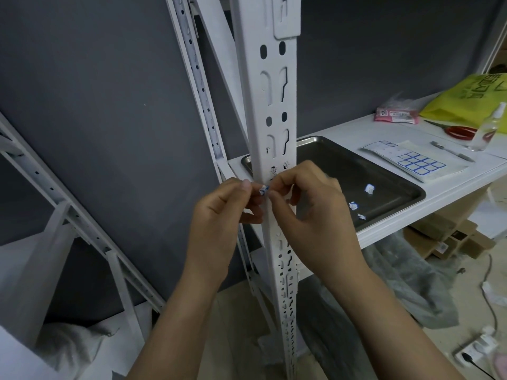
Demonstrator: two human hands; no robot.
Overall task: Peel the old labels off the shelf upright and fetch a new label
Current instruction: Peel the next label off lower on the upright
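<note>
A white slotted shelf upright [271,86] runs down the middle of the head view, with faint ink marks just above my hands. In front of it my left hand [219,218] and my right hand [307,204] meet, both pinching a small crumpled blue-and-white label [264,191] between fingertips. Whether the label still sticks to the upright is unclear. On the white shelf to the right lies a sheet of new blue-bordered labels [414,161]. Three peeled label scraps [369,189] lie in a steel tray [384,171].
At the back right of the shelf board [466,182] are a pen [452,151], red scissors [458,131], a clear spray bottle [488,127], a pink packet [397,114] and a yellow bag [472,97]. Cardboard boxes [450,239], plastic wrap and a power strip [474,349] lie on the floor.
</note>
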